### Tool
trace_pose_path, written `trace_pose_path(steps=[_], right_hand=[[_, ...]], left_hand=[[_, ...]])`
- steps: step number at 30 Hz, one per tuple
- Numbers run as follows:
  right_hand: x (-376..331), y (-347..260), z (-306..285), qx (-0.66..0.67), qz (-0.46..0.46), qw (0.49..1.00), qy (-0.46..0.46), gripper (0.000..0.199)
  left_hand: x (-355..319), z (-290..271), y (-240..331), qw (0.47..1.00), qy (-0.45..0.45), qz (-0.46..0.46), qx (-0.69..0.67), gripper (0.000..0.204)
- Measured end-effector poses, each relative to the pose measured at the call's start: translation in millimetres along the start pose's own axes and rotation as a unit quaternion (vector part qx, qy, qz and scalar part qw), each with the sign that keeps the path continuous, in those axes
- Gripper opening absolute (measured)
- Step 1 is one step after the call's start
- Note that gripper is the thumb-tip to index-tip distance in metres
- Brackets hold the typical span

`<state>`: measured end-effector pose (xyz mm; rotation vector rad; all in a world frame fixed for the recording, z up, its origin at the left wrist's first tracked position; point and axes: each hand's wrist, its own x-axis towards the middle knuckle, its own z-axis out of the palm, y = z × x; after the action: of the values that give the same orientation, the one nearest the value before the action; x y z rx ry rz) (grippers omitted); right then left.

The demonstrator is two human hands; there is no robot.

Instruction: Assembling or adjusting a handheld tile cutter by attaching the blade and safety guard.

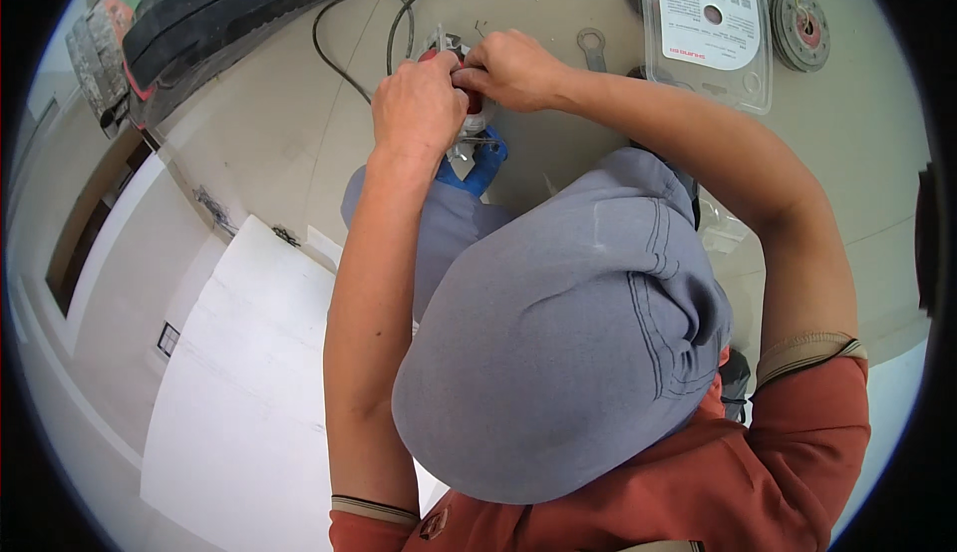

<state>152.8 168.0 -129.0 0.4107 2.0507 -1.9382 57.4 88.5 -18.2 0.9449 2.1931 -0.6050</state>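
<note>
Hands (419, 103) clamped on blue power tool (477, 158), bare floor (279, 123) leftward.

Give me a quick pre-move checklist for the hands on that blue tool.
1. Left hand on the blue tool: ok, wrapped over its top.
2. Right hand at the tool head: ok, fingertips pinch there.
3. Part being pinched: cannot tell, hidden by fingers.
4. Cord away from both hands: ok, loops on the floor behind.
5. Wrench within reach: ok, lies beside the right hand.
6. Disc pack nearby: ok, on the floor.
</note>
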Motion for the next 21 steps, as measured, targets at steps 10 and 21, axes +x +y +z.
trace_pose_path(steps=[10, 21], right_hand=[[15, 5, -5, -0.026, -0.048, 0.998, -0.010, 0.021], [41, -7, -16, -0.059, 0.049, 0.977, -0.197, 0.020]], left_hand=[[5, -6, 6, 1.000, -0.025, -0.004, 0.019, 0.039], [6, -4, 6, 1.000, -0.016, -0.009, 0.014, 0.036]])
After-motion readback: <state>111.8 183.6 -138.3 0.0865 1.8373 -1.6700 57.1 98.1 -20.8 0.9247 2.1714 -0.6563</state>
